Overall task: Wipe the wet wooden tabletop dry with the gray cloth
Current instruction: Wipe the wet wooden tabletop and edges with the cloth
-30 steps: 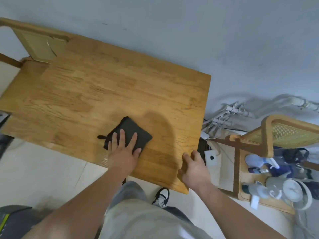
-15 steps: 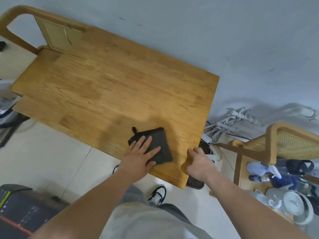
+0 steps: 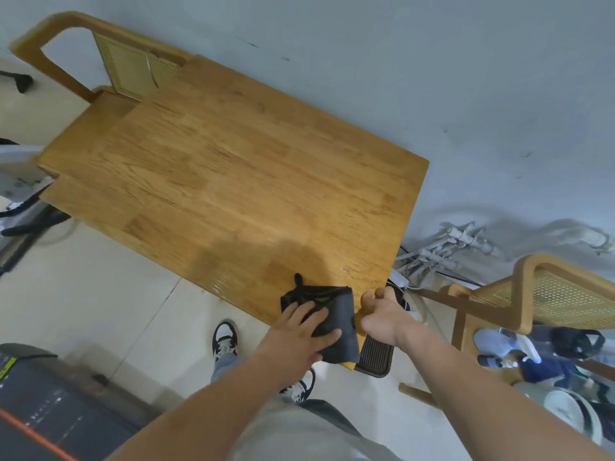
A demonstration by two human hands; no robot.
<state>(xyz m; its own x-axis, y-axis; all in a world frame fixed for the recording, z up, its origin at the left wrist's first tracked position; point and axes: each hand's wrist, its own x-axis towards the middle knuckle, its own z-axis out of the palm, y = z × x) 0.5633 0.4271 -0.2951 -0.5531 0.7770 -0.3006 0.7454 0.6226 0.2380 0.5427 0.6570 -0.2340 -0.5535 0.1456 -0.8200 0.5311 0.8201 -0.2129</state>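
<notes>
At the near right corner of the wooden tabletop (image 3: 239, 181) lies the gray cloth (image 3: 336, 319), folded into a rough square, with its near edge hanging slightly past the table's rim and a small dark loop sticking up from its far left corner. The left hand (image 3: 301, 331) presses flat on the cloth, palm down and fingers spread, covering its left half; it is not clenched around the fabric. Just to the right, the right hand (image 3: 382, 316) rests on the table's right edge at the corner, fingers curled over the rim and gripping the wood, close beside the cloth but apart from it. Both forearms reach in from the near side of the view. A darker patch shows on the wood just beyond the cloth; whether it is shadow or damp, I cannot tell. Beyond the table's far left end stands a wooden chair (image 3: 100, 38) with a woven cane back, set against the pale wall (image 3: 432, 78). To the right of the table stands a second cane chair (image 3: 545, 294), and pale pipes (image 3: 446, 247) run low along the wall behind it. Below the table's near edge, on the light tiled floor (image 3: 109, 287), a black and white sneaker (image 3: 225, 337) is visible.
</notes>
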